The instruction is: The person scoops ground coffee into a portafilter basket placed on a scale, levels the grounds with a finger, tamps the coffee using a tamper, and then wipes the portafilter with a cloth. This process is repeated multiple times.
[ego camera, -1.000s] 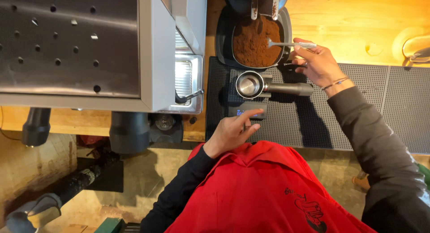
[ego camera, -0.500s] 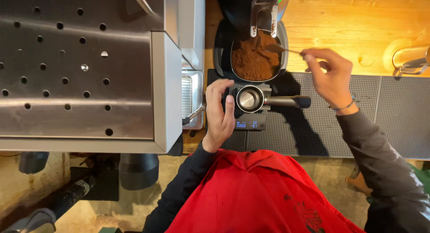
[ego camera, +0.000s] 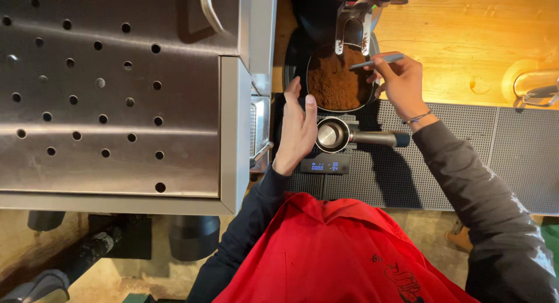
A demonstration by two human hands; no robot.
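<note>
My left hand (ego camera: 297, 128) rests open beside the metal portafilter basket (ego camera: 332, 134), fingers pointing up toward the round tray of ground coffee (ego camera: 335, 82). The portafilter lies on a small black scale (ego camera: 326, 163) with a lit display, its dark handle (ego camera: 378, 139) pointing right. My right hand (ego camera: 402, 82) pinches a thin metal spoon (ego camera: 375, 62) whose tip reaches over the right edge of the ground coffee. The basket looks empty and shiny inside.
A large steel espresso machine top (ego camera: 116, 105) with round holes fills the left. A black grinder (ego camera: 355, 12) stands behind the coffee tray. Grey rubber mats (ego camera: 501, 157) cover the wooden counter (ego camera: 466, 41) to the right. A metal object (ego camera: 535, 87) sits at the far right.
My left hand has risen from the scale's front edge to the left side of the portafilter basket. My right hand with the spoon has shifted left to the coffee tray's edge.
</note>
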